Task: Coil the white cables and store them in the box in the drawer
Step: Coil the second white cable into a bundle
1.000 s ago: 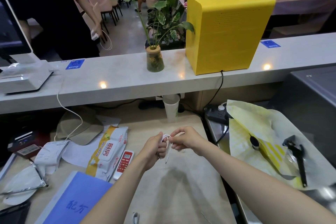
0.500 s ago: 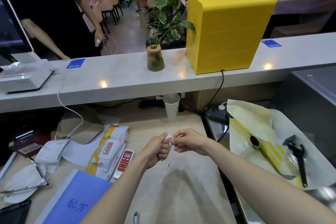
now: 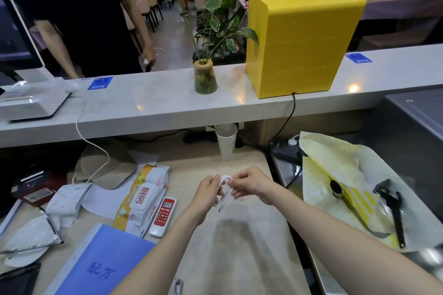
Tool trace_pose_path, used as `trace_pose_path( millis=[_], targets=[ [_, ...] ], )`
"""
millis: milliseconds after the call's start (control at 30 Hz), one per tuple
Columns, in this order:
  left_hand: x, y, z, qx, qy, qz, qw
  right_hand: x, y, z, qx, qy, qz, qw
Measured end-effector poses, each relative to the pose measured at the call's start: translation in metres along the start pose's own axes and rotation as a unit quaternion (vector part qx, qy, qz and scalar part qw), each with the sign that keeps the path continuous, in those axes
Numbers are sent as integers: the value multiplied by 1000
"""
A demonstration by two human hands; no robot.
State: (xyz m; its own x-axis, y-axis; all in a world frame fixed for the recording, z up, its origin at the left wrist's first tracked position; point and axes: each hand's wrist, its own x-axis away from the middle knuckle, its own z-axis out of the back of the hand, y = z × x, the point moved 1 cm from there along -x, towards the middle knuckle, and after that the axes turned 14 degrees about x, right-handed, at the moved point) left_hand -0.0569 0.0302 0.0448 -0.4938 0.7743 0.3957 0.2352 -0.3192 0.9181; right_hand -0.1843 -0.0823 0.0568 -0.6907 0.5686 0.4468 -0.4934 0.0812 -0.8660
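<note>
Item: white cable point(image 3: 224, 190), coiled into a small loop, held above the middle of the wooden desk point(image 3: 239, 246), clear of the surface. One short end with its plug hangs down below the loop.

Left hand point(image 3: 207, 190): fingers curled round the left side of the coil, gripping it.

Right hand point(image 3: 249, 184): thumb and fingertips pinching the right side of the same coil; the two hands nearly touch across it.

Desk, left half: wet-wipe pack point(image 3: 140, 196), and just right of it a white and red remote control point(image 3: 163, 217). A blue folder point(image 3: 105, 263) lies at the near left edge. A beige cap point(image 3: 105, 165) sits toward the far left, with crumpled white packaging point(image 3: 64, 201) in front of it.

Desk, far edge: paper cup point(image 3: 226, 142), upright, under the overhang of the counter point(image 3: 167, 105).

Desk, right edge: black power strip point(image 3: 286, 149), and beyond it yellow wrapping paper point(image 3: 340, 175) bearing a black tool point(image 3: 393, 208).

Counter: yellow box point(image 3: 302, 40) with a black lead at its base, and a plant vase point(image 3: 205, 76) to its left. A person in dark clothes point(image 3: 84, 14) stands behind the far left side.

The drawer and storage box are not seen.
</note>
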Motion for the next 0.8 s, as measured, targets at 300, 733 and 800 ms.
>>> trace_pose_path(
  millis=[300,733,800],
  targets=[
    [4,-8,1,-16,12,0,1000,-2,-1,0,-56,52,-8,997],
    [-1,-7,5,-162,104,-134,972,2,-5,-10,17,31,13,999],
    [-1,-6,6,-181,89,-133,970,3,-6,-12,83,51,30,995]
  ],
)
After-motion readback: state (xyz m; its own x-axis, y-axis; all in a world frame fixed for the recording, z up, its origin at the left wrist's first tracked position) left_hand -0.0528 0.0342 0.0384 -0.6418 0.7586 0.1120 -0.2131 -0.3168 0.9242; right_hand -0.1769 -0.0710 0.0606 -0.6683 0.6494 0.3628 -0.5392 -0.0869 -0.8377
